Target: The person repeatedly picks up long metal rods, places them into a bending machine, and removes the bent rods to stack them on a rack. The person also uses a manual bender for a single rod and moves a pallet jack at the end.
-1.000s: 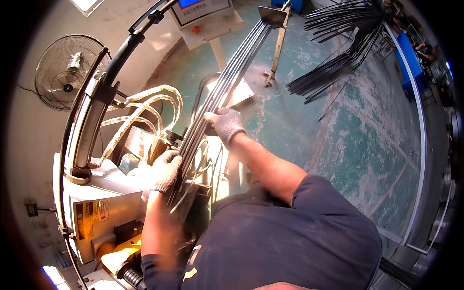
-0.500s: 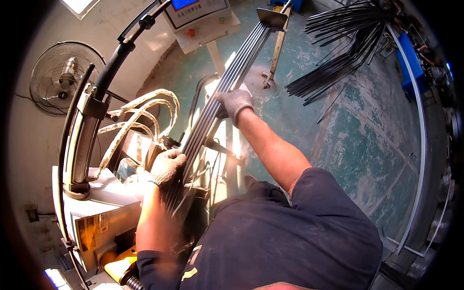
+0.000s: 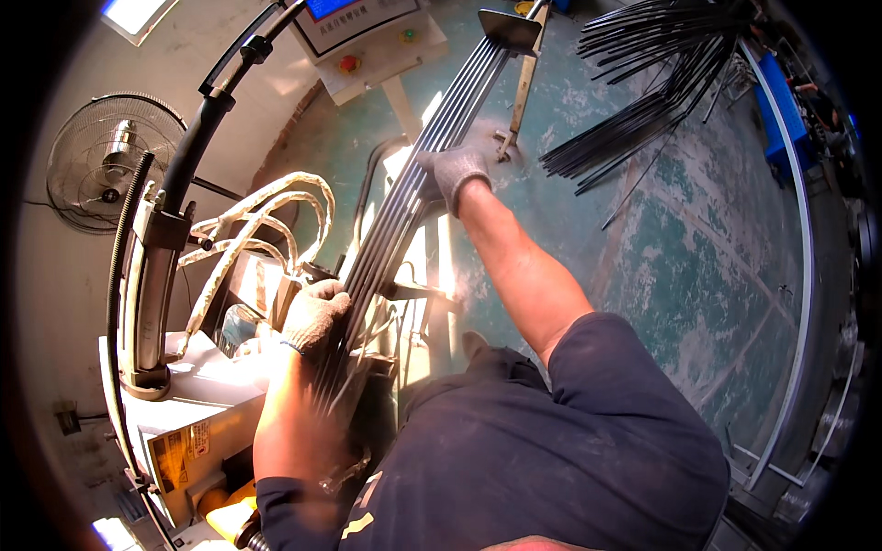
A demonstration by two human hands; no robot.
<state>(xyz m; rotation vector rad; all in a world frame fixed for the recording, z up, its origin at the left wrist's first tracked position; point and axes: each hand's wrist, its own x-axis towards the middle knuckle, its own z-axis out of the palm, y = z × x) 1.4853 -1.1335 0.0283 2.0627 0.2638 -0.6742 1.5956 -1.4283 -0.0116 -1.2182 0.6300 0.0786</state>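
Observation:
A bundle of several long, thin metal rods (image 3: 390, 225) runs slantwise from beside my body to the far top of the view. My left hand (image 3: 315, 314), in a light knitted glove, is closed on the near part of the bundle at its left side. Farther along, my right hand (image 3: 459, 173), in a greyish glove, grips the rods from the right with its thumb over the top; its other fingers are mostly hidden beneath. The far rod ends meet a dark metal plate (image 3: 510, 32) on a stand. Shadow and my left arm obscure the near ends.
At left stands a machine with a dark cylinder arm (image 3: 165, 266) and wrapped hoses (image 3: 266, 220). A control box (image 3: 377, 55) with red and green buttons is beyond it. Piled dark rods (image 3: 616, 138) lie at far right. A fan (image 3: 115, 161) is by the wall.
My right hand has shifted slightly farther along the rods. My left hand stays nearly where it was, and the whole view has tilted a little.

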